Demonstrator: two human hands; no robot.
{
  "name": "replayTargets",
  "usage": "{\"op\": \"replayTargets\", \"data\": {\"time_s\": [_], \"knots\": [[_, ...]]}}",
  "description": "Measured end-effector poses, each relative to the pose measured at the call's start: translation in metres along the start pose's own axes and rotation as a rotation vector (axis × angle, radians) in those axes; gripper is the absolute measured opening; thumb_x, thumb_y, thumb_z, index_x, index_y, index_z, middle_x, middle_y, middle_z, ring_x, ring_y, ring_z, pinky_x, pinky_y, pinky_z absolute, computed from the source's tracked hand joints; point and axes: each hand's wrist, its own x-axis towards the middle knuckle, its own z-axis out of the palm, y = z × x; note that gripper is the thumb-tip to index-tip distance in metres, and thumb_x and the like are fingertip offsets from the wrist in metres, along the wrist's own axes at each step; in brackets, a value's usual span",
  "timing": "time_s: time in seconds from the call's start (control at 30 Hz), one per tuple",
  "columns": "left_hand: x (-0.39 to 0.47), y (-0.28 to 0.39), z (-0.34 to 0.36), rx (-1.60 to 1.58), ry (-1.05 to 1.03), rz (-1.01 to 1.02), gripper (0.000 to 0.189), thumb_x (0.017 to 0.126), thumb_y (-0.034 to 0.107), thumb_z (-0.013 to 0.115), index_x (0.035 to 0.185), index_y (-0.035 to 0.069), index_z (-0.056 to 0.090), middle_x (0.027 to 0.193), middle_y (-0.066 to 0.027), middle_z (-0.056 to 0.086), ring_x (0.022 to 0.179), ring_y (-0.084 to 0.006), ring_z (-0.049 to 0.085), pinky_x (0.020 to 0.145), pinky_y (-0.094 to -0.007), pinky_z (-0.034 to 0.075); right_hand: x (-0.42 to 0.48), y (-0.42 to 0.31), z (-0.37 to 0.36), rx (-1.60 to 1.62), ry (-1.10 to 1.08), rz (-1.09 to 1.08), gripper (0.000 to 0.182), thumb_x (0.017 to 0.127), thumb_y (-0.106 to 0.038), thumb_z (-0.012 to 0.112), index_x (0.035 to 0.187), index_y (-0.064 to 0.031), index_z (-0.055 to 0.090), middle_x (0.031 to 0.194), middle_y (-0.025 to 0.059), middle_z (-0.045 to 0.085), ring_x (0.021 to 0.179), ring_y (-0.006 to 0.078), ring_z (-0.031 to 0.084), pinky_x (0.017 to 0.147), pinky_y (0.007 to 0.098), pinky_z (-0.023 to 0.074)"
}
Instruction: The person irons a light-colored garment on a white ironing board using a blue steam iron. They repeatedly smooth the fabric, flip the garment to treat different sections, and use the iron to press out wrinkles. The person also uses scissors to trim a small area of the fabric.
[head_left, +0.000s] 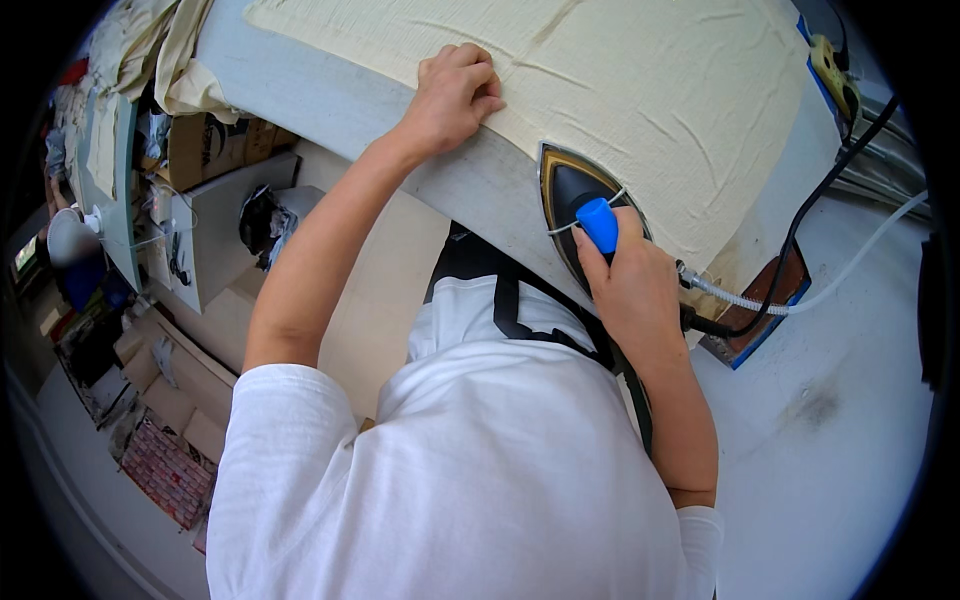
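Note:
A large cream cloth (637, 82) with crinkles and creases lies over a grey-padded ironing table (337, 97). My left hand (454, 97) is at its near edge, fingers curled and thumb and fingertips pinching the fabric. In my right hand (637, 277) is the blue handle of a steam iron (566, 176). The iron's pointed nose faces away from me, and its soleplate rests along the cloth's near edge, partly on the table padding. My palm hides the rear of the iron.
A pale hose (750, 302) and a black cable (795, 202) run from the iron to the right. Beneath them is a brown, blue-edged iron rest (772, 292). A yellowish power strip (829, 67) sits at far right. Heaped cloth (184, 67), a cardboard box (210, 150) and another person (79, 259) are left.

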Motion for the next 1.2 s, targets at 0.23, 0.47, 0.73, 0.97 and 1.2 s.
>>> {"op": "replayTargets", "data": {"time_s": [0.23,0.47,0.73,0.97,1.2], "knots": [[-0.009,-0.014,0.003,-0.018,0.200,0.057,0.022,0.078,0.013,0.080,0.095,0.008,0.067,0.115,-0.0075,0.062,0.111,-0.0298,0.055,0.096,-0.0407,0.043,0.026,-0.029,0.009,0.018,0.009,-0.111,0.038,0.098,-0.035,0.063,0.098,0.0025,0.053,0.070,0.0227,0.068,0.067,0.0409,0.069,0.063,0.0480,0.0552],[-0.037,-0.054,-0.022,0.203,0.393,-0.124,0.040,0.083,0.022,0.080,0.117,0.006,0.065,0.129,-0.0112,0.060,0.121,-0.0322,0.054,0.101,-0.0401,0.044,0.050,-0.058,0.011,-0.084,-0.053,-0.084,0.039,0.098,-0.036,0.063,0.092,0.0010,0.052,0.071,0.0228,0.069,0.068,0.0401,0.071,0.062,0.0461,0.0574],[-0.043,-0.059,-0.027,0.265,0.449,-0.202,0.044,0.086,0.021,0.077,0.123,0.004,0.062,0.131,-0.0129,0.058,0.121,-0.0320,0.053,0.103,-0.0398,0.044,0.006,-0.006,-0.004,-0.011,0.004,0.104,0.037,0.096,-0.034,0.065,0.105,0.0004,0.055,0.081,0.0289,0.068,0.080,0.0482,0.068,0.071,0.0544,0.0533],[-0.057,-0.037,-0.055,-0.718,0.522,-1.106,0.023,0.093,0.013,0.071,0.110,-0.001,0.063,0.089,-0.0116,0.066,0.068,-0.0189,0.060,0.058,-0.0325,0.049,-0.071,0.115,-0.045,0.124,0.435,0.418,0.032,0.100,-0.031,0.063,0.103,0.0007,0.061,0.067,0.0153,0.061,0.059,0.0312,0.060,0.059,0.0430,0.0474],[-0.019,-0.062,-0.070,-1.575,0.490,-1.207,0.029,0.099,0.020,0.068,0.078,0.010,0.050,0.063,0.0021,0.042,0.054,-0.0115,0.034,0.046,-0.0267,0.028,-0.101,0.130,-0.054,0.472,0.485,0.598,0.029,0.102,-0.034,0.062,0.097,-0.0058,0.058,0.059,-0.0018,0.047,0.046,0.0063,0.044,0.041,0.0247,0.0347]]}}
